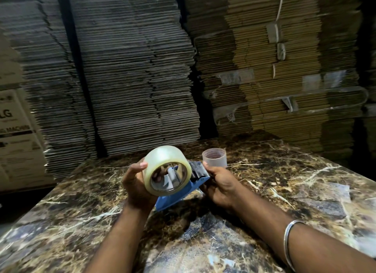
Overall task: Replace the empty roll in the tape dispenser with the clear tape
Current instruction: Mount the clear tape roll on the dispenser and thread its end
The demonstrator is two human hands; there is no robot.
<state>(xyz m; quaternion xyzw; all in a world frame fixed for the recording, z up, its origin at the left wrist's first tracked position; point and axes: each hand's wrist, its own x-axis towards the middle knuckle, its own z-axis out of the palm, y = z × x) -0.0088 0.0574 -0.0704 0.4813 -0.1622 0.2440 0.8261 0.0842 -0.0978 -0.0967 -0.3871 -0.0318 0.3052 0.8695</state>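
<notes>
My left hand grips a full roll of clear tape, held on edge just above the table, its hole facing me. Behind the roll is the blue tape dispenser, and its grey hub shows through the roll's hole. My right hand holds the dispenser at its black roller end. The empty roll, a pale translucent core, stands upright on the table just beyond my right hand, apart from the dispenser.
The marble-patterned table stretches under both arms. Tall stacks of flattened cardboard rise right behind its far edge. A printed carton stands at the left. A metal bangle circles my right wrist.
</notes>
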